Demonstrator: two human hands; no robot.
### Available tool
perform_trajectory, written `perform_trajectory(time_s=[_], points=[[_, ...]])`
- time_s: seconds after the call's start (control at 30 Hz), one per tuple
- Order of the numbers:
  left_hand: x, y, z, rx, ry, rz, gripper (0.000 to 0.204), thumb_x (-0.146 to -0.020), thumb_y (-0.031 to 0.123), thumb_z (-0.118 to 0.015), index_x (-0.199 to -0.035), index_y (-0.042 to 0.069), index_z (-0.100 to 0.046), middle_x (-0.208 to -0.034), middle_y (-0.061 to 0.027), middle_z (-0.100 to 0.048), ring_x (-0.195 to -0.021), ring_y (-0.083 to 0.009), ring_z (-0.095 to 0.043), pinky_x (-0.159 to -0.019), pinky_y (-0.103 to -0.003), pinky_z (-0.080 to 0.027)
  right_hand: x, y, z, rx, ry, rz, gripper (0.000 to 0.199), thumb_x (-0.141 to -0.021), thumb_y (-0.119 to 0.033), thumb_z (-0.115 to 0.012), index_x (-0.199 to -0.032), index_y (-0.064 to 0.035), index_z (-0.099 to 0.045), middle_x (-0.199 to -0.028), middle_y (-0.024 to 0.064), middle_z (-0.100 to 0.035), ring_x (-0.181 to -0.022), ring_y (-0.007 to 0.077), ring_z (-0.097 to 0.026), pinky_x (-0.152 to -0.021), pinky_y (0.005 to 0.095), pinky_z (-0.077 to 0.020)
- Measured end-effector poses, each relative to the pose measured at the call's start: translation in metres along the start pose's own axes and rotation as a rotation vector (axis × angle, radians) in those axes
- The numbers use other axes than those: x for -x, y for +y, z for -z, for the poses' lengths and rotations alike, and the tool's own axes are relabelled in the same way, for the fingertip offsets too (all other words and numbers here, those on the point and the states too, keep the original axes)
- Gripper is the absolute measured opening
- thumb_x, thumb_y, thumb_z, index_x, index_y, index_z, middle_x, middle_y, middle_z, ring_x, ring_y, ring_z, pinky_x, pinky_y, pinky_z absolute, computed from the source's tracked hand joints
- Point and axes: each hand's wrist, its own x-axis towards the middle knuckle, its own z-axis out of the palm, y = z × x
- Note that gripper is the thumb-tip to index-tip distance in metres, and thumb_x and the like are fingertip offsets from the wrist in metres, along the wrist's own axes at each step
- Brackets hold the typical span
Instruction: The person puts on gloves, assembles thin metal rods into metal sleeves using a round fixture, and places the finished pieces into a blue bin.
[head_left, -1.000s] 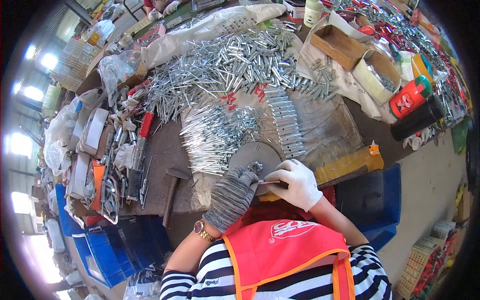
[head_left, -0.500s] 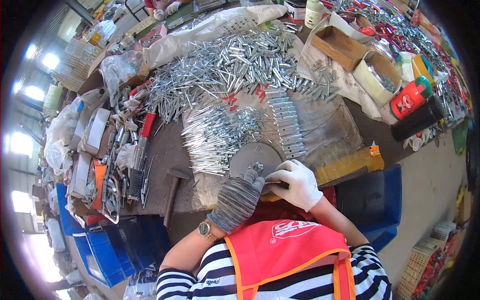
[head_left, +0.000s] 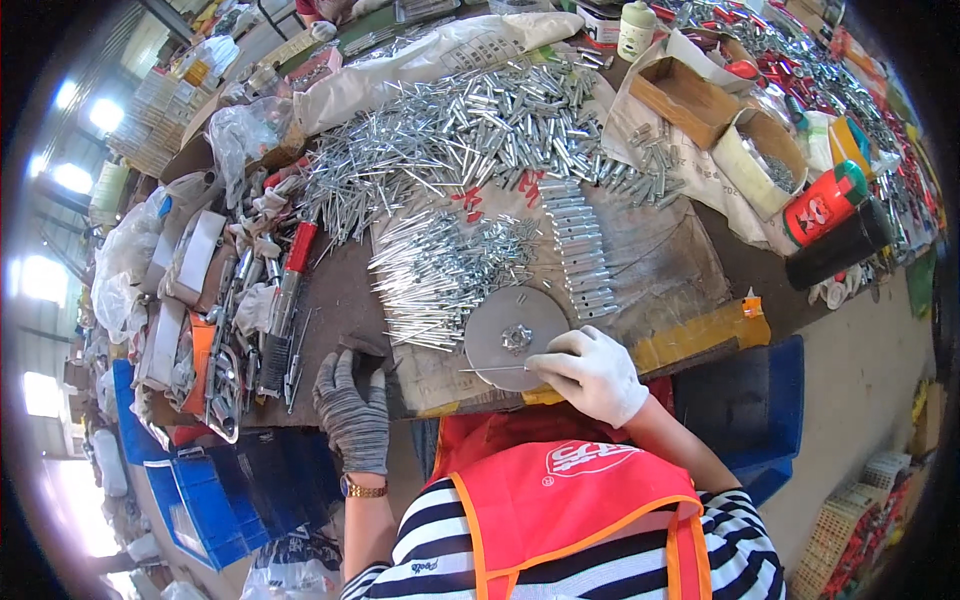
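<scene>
Hands first, nearest me: my left hand (head_left: 352, 408), in a grey knit glove, lies over the near edge of the counter (head_left: 340, 290) with its fingers curled onto a small dark block (head_left: 362, 347); I cannot tell whether they actually grip it. My right hand (head_left: 592, 373), in a white glove, sits at the rim of a round metal disc (head_left: 515, 336), fingers pinched closed on a thin metal pin (head_left: 492, 369) that lies across the disc's near edge. A small nut-like piece (head_left: 516, 338) rests at the disc's centre.

Just beyond the disc is a loose heap of pins (head_left: 440, 272), and beside it a neat column of short metal sleeves (head_left: 580, 250). Farther off spreads a much bigger pile of bolts (head_left: 470, 130), with cardboard boxes (head_left: 690, 95) and a red can (head_left: 822, 205) to the right.

My worry is the pin: it is thin, and thick gloves could let it slip and roll off the near edge. A careless wrist could also knock the sleeves out of line.
</scene>
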Motion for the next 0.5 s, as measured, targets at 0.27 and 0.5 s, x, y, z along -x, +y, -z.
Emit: perform_trajectory(time_s=[0.27, 0.5], points=[[0.009, -0.036, -0.02, 0.06, -0.027, 0.068, 0.032, -0.093, 0.016, -0.072, -0.119, 0.0, -0.064, -0.125, -0.0201, -0.065, -0.116, -0.0359, -0.061, -0.103, -0.045, -0.047, 0.0, -0.003, -0.002, 0.056, 0.001, 0.042, 0.024, -0.08, -0.016, -0.078, -0.103, -0.021, -0.076, -0.099, 0.0016, -0.065, -0.087, 0.0263, -0.064, -0.075, 0.0386, -0.0541], [0.001, 0.057, 0.033, 0.629, -0.104, -0.075, 0.026, -0.092, 0.009, -0.069, -0.117, 0.004, -0.064, -0.098, -0.016, -0.069, -0.09, -0.0372, -0.067, -0.084, -0.046, -0.054, -0.002, -0.002, -0.004, 0.0, 0.0, -0.037, 0.025, -0.079, -0.017, -0.08, -0.104, -0.0196, -0.076, -0.094, 0.0022, -0.068, -0.088, 0.0266, -0.066, -0.077, 0.0386, -0.0551]])
